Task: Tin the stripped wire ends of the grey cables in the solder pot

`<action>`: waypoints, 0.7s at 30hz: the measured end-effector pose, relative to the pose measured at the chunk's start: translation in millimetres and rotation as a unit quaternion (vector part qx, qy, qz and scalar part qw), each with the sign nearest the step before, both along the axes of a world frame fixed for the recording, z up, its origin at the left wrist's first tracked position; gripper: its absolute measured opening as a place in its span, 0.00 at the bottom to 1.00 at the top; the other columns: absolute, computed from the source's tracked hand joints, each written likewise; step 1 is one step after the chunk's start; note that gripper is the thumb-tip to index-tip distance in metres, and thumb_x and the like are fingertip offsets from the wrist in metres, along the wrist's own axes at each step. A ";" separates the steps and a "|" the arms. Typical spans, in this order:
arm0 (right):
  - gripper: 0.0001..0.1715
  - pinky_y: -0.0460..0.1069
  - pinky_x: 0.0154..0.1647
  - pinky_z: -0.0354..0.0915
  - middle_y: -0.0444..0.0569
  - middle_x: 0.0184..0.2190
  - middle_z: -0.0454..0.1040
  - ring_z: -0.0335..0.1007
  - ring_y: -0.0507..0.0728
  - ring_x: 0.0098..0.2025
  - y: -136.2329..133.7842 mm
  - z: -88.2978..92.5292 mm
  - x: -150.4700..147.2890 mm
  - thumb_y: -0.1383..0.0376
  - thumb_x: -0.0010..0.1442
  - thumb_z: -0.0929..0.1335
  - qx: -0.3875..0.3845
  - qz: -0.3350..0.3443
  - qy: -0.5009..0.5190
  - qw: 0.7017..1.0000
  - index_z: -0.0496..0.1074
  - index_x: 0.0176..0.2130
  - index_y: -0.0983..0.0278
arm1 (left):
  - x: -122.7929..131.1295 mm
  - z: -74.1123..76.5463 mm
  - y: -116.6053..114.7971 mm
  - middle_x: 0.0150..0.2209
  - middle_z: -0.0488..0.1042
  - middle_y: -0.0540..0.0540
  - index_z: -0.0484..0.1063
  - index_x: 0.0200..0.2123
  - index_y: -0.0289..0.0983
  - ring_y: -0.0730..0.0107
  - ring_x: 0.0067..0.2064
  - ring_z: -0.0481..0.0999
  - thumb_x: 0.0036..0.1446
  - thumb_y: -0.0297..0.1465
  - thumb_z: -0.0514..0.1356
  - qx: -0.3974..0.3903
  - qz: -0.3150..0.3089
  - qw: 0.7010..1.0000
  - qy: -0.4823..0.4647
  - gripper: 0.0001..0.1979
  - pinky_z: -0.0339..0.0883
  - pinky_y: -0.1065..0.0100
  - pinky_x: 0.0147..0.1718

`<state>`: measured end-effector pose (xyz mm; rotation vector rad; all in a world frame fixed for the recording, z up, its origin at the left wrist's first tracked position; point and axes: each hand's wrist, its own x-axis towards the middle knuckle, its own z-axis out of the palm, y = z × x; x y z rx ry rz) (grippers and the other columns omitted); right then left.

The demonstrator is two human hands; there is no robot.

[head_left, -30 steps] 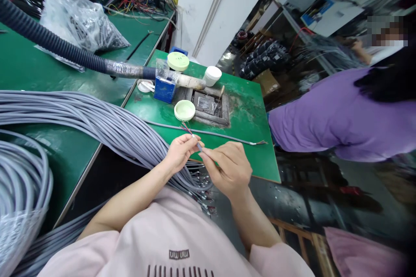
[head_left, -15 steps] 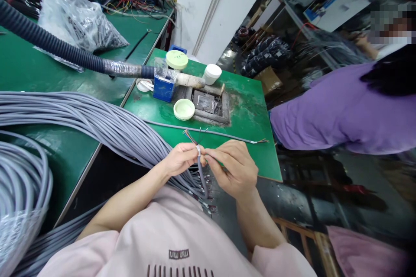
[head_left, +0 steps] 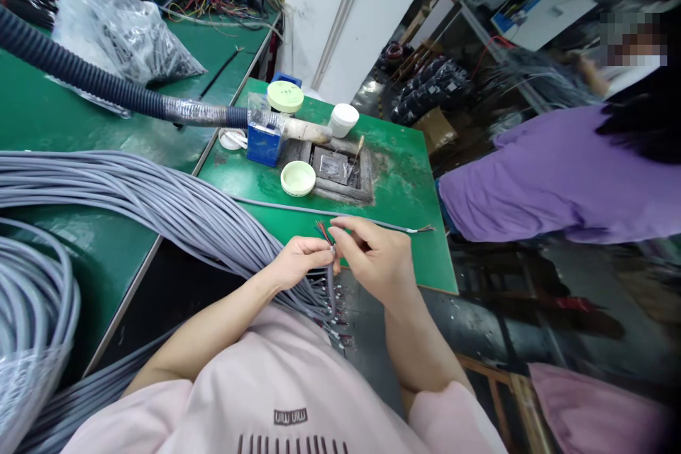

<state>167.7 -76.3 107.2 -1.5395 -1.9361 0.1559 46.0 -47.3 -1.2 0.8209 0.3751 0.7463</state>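
My left hand (head_left: 304, 261) is closed on a grey cable (head_left: 330, 289), pinching it close to its stripped end. Thin coloured wires (head_left: 323, 230), red and dark ones among them, fan upward out of that end. My right hand (head_left: 377, 252) is at the wires from the right, thumb and forefinger closed in a pinch on them; the fingertips hide the exact strand. Below the hands, the cable hangs down beside a thick bundle of grey cables (head_left: 213, 209). Another single cable (head_left: 319, 211) lies across the green bench just beyond my hands, its wire end to the right.
A soldering pot (head_left: 333, 167) is set in the green bench (head_left: 404, 177). Around it are a pale green dish (head_left: 298, 179), a white cup (head_left: 344, 120) and a ribbed hose (head_left: 128, 96) over a blue box (head_left: 264, 145). A person in purple (head_left: 532, 177) is at the right.
My right hand has shifted from beside the cable's white band up to the wire ends. The left hand keeps its grip, and the wires are drawn closer together. The view has shifted slightly.
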 end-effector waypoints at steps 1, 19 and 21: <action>0.10 0.46 0.24 0.60 0.44 0.21 0.78 0.69 0.51 0.21 1.6 1.3 0.2 0.63 0.60 0.67 -0.026 -0.001 0.018 1.000 0.78 0.36 0.62 | -0.1 -0.4 0.3 0.25 0.76 0.45 0.78 0.25 0.32 0.71 0.29 0.72 0.46 0.44 0.68 0.011 0.000 1.000 0.008 0.19 0.66 0.68 0.35; 0.07 0.44 0.19 0.59 0.41 0.13 0.71 0.66 0.50 0.16 8.1 -5.0 4.3 0.63 0.55 0.70 -0.142 0.004 0.166 0.976 0.79 0.30 0.63 | 0.9 4.7 -0.8 0.25 0.77 0.47 0.78 0.25 0.33 0.72 0.28 0.73 0.45 0.42 0.69 0.041 0.041 0.998 0.037 0.16 0.67 0.70 0.32; 0.08 0.44 0.19 0.61 0.42 0.15 0.73 0.67 0.50 0.17 8.6 -4.7 4.2 0.64 0.55 0.69 -0.143 0.005 0.176 0.974 0.79 0.29 0.63 | 1.4 5.1 -0.7 0.25 0.77 0.47 0.78 0.25 0.33 0.72 0.28 0.73 0.45 0.42 0.69 0.041 0.045 0.997 0.040 0.17 0.68 0.70 0.32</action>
